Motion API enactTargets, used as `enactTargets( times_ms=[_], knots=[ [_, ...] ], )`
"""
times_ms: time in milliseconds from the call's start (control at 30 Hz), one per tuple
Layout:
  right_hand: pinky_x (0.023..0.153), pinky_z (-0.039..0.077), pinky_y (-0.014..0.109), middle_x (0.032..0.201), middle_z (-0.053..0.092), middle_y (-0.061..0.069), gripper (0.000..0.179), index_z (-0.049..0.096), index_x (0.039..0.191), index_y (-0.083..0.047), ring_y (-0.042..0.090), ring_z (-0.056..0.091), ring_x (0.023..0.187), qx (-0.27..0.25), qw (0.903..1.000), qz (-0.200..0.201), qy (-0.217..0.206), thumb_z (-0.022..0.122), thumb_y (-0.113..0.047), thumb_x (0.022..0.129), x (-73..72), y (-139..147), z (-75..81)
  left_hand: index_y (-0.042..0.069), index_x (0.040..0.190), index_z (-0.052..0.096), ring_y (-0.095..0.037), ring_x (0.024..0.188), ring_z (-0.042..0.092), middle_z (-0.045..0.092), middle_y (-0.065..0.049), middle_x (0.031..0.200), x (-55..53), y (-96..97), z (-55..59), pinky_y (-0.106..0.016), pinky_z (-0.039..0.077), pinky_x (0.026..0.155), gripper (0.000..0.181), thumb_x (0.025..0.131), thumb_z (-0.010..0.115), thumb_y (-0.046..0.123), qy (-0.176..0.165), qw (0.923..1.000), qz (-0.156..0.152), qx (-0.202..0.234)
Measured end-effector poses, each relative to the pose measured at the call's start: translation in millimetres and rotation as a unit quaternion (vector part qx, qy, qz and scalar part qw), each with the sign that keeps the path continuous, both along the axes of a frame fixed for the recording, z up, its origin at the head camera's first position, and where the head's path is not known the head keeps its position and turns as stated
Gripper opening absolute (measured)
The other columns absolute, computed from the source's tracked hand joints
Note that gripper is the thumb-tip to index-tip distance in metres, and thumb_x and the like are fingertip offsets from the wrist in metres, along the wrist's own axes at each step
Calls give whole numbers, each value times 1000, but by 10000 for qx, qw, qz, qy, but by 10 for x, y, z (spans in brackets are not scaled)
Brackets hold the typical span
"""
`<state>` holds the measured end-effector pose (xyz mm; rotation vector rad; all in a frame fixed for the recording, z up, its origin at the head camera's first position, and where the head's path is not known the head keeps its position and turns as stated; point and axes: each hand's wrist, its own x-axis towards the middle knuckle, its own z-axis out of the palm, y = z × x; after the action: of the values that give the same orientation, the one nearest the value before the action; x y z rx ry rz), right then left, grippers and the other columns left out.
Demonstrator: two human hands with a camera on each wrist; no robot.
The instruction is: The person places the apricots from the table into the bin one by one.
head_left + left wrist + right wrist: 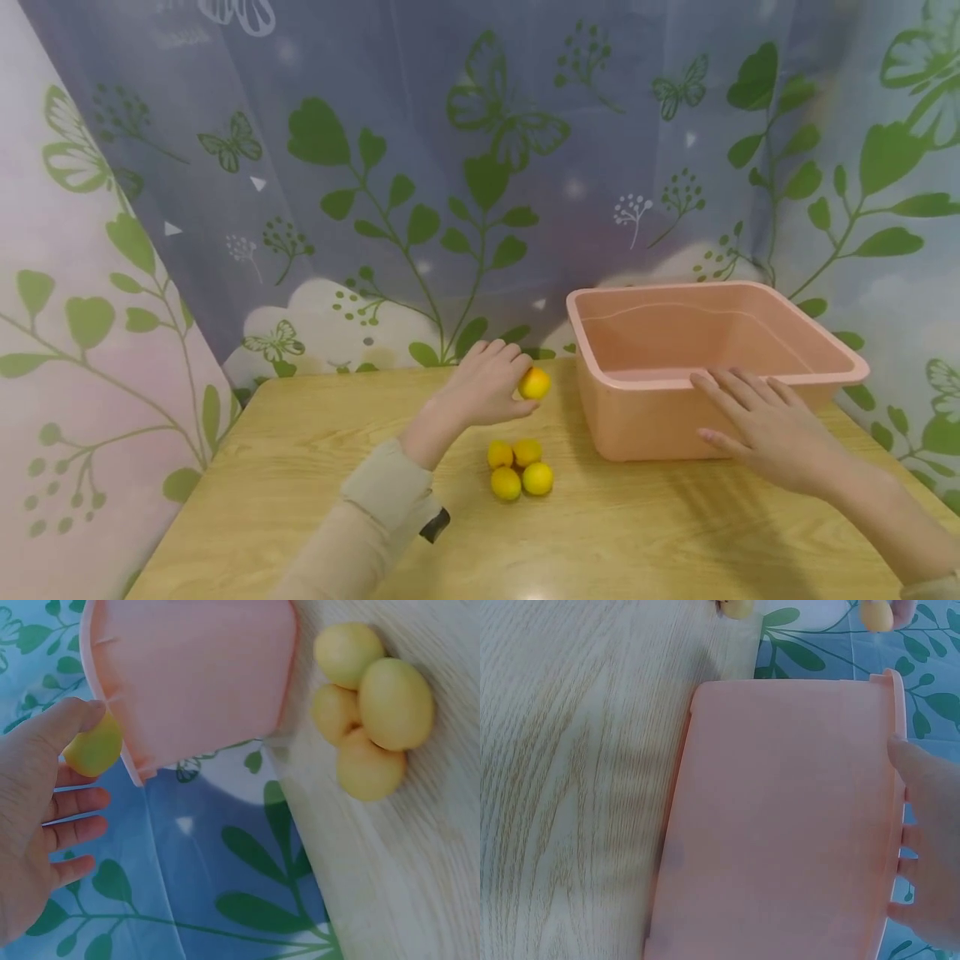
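Note:
My left hand (486, 385) pinches a small yellow citrus fruit (535, 383) near its thumb, raised over the back of the table. In the left wrist view this fruit (95, 750) shows a greenish tint, and the other fingers stay extended below it. Several similar yellow fruits (537, 479) sit bunched on the table, nearer the front than that hand. To their right stands a pink plastic tub (645, 421). Across its front rim lies my right hand (783, 437), fingers mostly straight at the rim, thumb along the outside. The right wrist view shows the thumb (906, 761) at the rim.
The light wooden table (300, 517) ends at a blue curtain (405, 108) with green leaves and butterflies. A paler printed curtain (67, 333) hangs along the left. The tub stands close to the table's back right corner.

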<state>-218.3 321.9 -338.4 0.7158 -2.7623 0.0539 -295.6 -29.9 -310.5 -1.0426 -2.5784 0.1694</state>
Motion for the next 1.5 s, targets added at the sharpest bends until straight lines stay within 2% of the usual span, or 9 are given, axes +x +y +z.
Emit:
enactTargets(
  times_ms=[167, 467, 567, 700, 933, 1100, 1167, 1333, 1500],
  knots=[
    [105, 6, 59, 143, 30, 26, 71, 19, 148, -11, 45, 27, 129, -38, 10000, 10, -30, 52, -41, 92, 11, -1, -18, 15, 108, 61, -17, 87, 47, 55, 3, 96, -16, 127, 52, -32, 36, 79, 44, 82, 60, 50, -111, 9999, -8, 122],
    [104, 10, 60, 141, 32, 26, 70, 23, 147, -10, 45, 30, 126, -47, 9998, 117, 126, 52, -42, 92, 1, 6, 7, 17, 100, 59, -18, 88, 48, 54, 3, 92, -69, 355, 202, -32, 37, 78, 35, 83, 58, 48, 77, 9998, -10, 180],
    [104, 10, 60, 141, 32, 26, 70, 24, 147, -9, 45, 30, 126, -30, 9999, 93, 114, 52, -42, 92, 0, 5, 18, 18, 102, 58, -17, 88, 48, 54, 3, 93, -69, 439, 255, -32, 37, 78, 35, 85, 56, 47, 93, 9999, -2, 136],
    [104, 10, 60, 142, 32, 26, 70, 24, 147, -8, 45, 29, 127, -10, 10000, 58, 59, 53, -42, 92, 7, 4, 27, 17, 107, 57, -16, 90, 48, 55, 3, 98, -77, 556, 311, -31, 37, 78, 38, 86, 54, 49, -35, 9999, 51, 157],
    [103, 10, 61, 143, 30, 25, 70, 24, 147, -9, 45, 28, 127, -46, 10000, 58, -14, 52, -42, 92, 8, -6, 34, 17, 108, 57, -16, 92, 47, 54, 4, 100, -145, 754, 394, -33, 34, 87, 40, 85, 56, 50, -177, 9993, 215, 262],
    [102, 13, 62, 142, 31, 25, 70, 25, 147, -9, 44, 28, 128, -25, 10000, 46, 4, 52, -42, 92, 5, -19, 48, 18, 111, 57, -15, 109, 45, 54, 5, 110, -190, 868, 453, -32, 35, 80, 40, 85, 56, 48, -230, 9992, 165, 275],
    [101, 14, 62, 143, 31, 25, 70, 24, 147, -9, 45, 27, 128, -16, 10000, 18, -60, 52, -43, 92, 7, -26, 57, 19, 109, 57, -15, 111, 45, 55, 5, 110, -207, 912, 482, -31, 35, 79, 38, 85, 55, 48, -255, 9991, 156, 285],
    [102, 13, 62, 144, 28, 26, 70, 24, 147, -8, 45, 25, 129, -16, 9997, -57, -224, 49, -44, 93, 21, -40, 69, 20, 108, 57, -15, 93, 47, 56, 5, 104, -245, 1016, 551, -30, 35, 76, 36, 85, 55, 48, -419, 9981, 311, 327],
    [102, 12, 61, 144, 28, 27, 69, 25, 146, -7, 46, 25, 129, -24, 9998, -74, -206, 49, -44, 93, 32, -29, 68, 20, 115, 55, -14, 91, 45, 54, 6, 103, -262, 1120, 584, -30, 34, 76, 40, 87, 55, 48, -516, 9979, 364, 161]
  ],
)
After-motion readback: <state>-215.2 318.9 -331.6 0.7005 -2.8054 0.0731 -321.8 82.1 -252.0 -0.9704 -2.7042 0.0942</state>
